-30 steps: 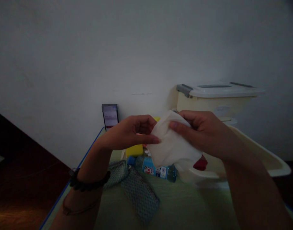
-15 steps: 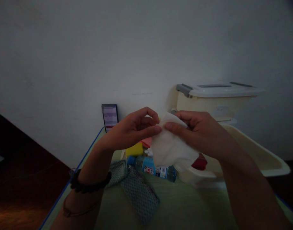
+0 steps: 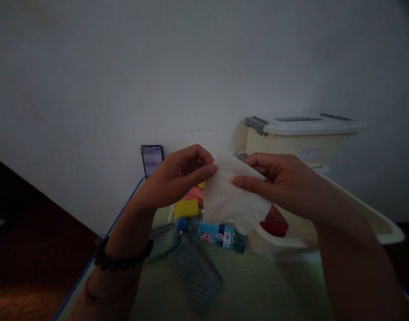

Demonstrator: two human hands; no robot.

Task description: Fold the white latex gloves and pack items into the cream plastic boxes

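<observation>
A white tissue (image 3: 233, 196) hangs between my two hands, above the table. My left hand (image 3: 182, 174) pinches its upper left corner between thumb and fingers. On the other side, my right hand (image 3: 274, 178) grips the tissue with the thumb in front and the fingers behind. Below it lies a plastic bottle (image 3: 213, 234) with a blue cap and blue label, its upper side partly covered by the tissue. A grey-green mesh cloth (image 3: 198, 272) spreads in front of the bottle. Behind the bottle are a yellow sponge (image 3: 187, 208) and a pink cloth (image 3: 195, 194).
A phone (image 3: 153, 160) leans against the wall at the back left. To the right stands an open cream bin (image 3: 358, 205) with a red item (image 3: 275, 223) at its near end. Another cream box with a white lid (image 3: 311, 127) is behind it. The table (image 3: 254, 290) has a blue edge.
My left hand has moved slightly left and up, away from my right hand. The tissue is spread wider between them, and more of the pink cloth and red item shows.
</observation>
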